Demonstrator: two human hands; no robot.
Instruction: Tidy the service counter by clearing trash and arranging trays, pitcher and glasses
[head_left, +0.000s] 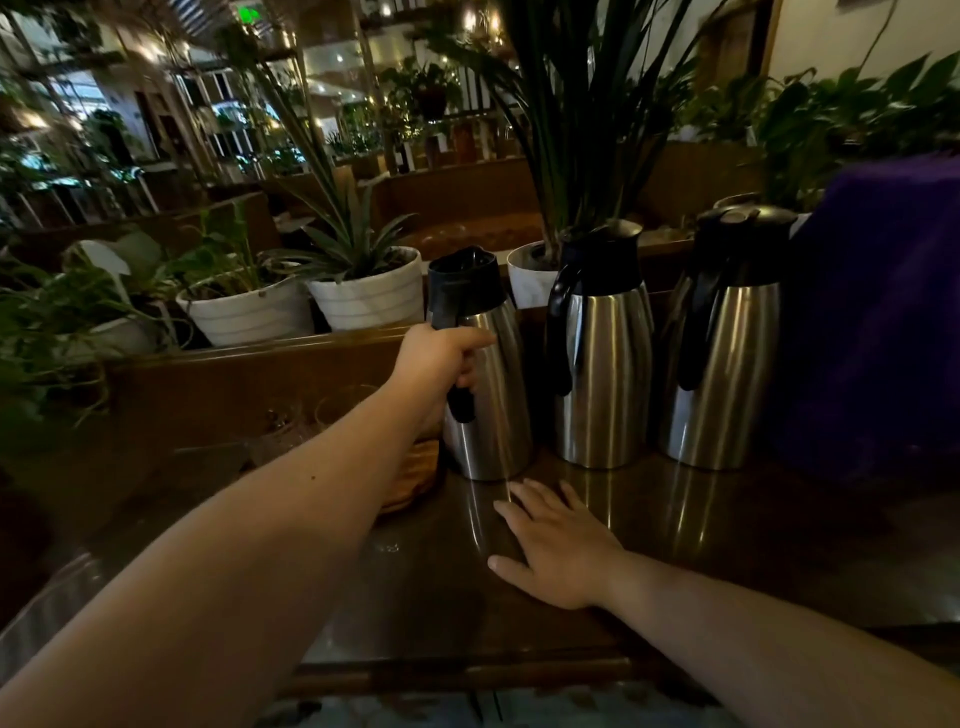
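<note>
- The left hand (441, 358) has its fingers (475, 344) clenched round the black handle of the leftmost pitcher (488, 395); the steel body leans a little to the left, its base at or just above the desk (727, 545), and whether it is fully lifted cannot be told
- The right hand (558, 551) lies flat on the desk with its fingers (524, 493) spread and released, grasping nothing, just in front of that pitcher's base
- Two more pitchers stand upright to the right: the middle pitcher (602, 374) close beside the held one, the right pitcher (722, 364) beyond it, both near the back of the desk
- The step in hand looks like setting the leaning pitcher into line with the other two; to do it well, bring it upright before it goes down, so the whole base lands at once rather than on one edge
- Keep a small gap from the middle pitcher; the steel sides would knock if pushed together, and the handle could be turned to match the others, which face front-left
- A woven tray (415, 483) sits just left of the base, partly under the left forearm; lift clear of its rim rather than drag across it
- Some clear glasses (291, 421) seem to stand behind the forearm in the dark; they are hard to make out, so the elbow should stay high when pulling back
- The desk is glossy; set the pitcher down gently, with the flat right hand free to steady the base
</note>
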